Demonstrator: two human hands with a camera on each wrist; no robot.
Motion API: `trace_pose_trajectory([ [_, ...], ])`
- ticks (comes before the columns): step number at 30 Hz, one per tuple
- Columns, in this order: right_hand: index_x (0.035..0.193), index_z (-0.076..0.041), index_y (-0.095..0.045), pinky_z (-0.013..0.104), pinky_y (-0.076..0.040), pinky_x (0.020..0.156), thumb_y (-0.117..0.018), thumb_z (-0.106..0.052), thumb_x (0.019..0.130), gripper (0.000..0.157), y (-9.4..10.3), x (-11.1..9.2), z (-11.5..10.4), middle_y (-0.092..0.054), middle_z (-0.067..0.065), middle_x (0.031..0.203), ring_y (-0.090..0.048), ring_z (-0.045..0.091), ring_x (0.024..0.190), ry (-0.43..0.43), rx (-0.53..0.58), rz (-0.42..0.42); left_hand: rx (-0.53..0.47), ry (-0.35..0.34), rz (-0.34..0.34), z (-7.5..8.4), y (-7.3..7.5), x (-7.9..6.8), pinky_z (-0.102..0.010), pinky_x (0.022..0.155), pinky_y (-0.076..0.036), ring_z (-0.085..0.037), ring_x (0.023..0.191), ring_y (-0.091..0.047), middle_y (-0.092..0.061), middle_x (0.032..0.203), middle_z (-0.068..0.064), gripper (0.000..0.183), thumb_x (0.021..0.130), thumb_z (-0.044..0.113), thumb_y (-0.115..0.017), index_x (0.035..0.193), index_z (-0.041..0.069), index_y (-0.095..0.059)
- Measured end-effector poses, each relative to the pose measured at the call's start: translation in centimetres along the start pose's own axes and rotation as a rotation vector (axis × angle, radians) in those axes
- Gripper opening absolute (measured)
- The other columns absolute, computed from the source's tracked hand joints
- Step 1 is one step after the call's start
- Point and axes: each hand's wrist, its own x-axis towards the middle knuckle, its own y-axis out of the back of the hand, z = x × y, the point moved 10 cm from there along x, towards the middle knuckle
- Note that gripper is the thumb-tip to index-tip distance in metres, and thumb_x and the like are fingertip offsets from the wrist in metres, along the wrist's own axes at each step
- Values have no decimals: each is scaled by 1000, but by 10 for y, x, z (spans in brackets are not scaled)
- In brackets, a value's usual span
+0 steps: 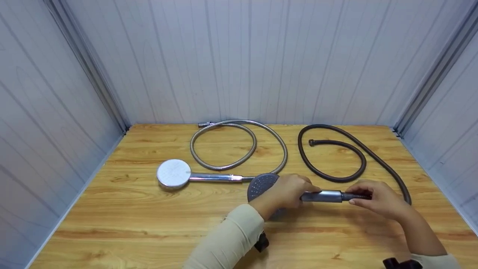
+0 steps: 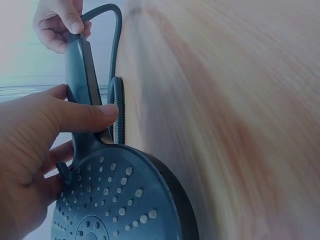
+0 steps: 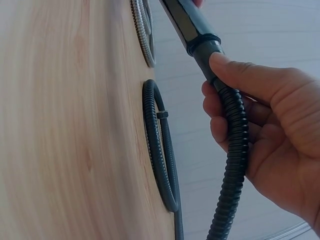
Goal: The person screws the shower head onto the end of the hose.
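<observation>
Dark shower head (image 1: 263,185) in left hand (image 1: 287,192)

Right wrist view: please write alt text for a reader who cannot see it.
A person's right hand pinches the nut end of a dark ribbed hose where it meets the grey handle of a dark shower head, held above a wooden table. A loop of the same hose lies on the table, with part of a chrome hose beyond it.

Your head view looks down and forward over the desk (image 1: 149,224) toward 12 o'clock. Both wrist views sit close, rolled sideways. All three share the dark shower head (image 1: 263,185) and its hose (image 3: 235,165).
</observation>
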Motion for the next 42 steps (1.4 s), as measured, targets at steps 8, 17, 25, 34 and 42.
trace_pose_trajectory([
  [8,107,-7,-71,26,-52,69,-75,-19,86,24,3,-6,6,-69,6,98,-63,9,82,-16,12,15,9,33,3,2,-8,7,-18,76,-49,-4,92,-63,-69,108,12,56,78,12,-79,127,34,-66],
  [17,107,-7,-71,25,-52,69,-75,-20,86,25,8,-10,15,-69,5,98,-62,9,82,-77,-3,33,8,40,16,6,-12,14,-18,78,-48,-4,95,-62,-68,111,14,55,79,10,-77,128,34,-65],
  [25,107,-8,-71,26,-51,68,-74,-21,87,24,11,-6,24,-69,4,97,-61,11,81,-113,-37,50,28,50,32,3,-16,21,-19,79,-48,-3,94,-62,-68,110,15,50,84,15,-75,128,35,-65],
  [34,108,-2,-71,26,-52,65,-73,-14,88,24,13,1,32,-69,9,97,-62,10,78,-88,8,65,37,114,25,-6,-22,30,-21,77,-49,-6,96,-61,-66,109,16,62,79,4,-73,130,39,-62],
  [42,109,-2,-71,26,-52,68,-73,-16,88,25,13,3,43,-69,9,98,-63,10,81,-111,-9,45,71,152,-32,-7,-32,38,-22,77,-49,-5,96,-60,-65,106,18,64,81,7,-72,132,43,-59],
])
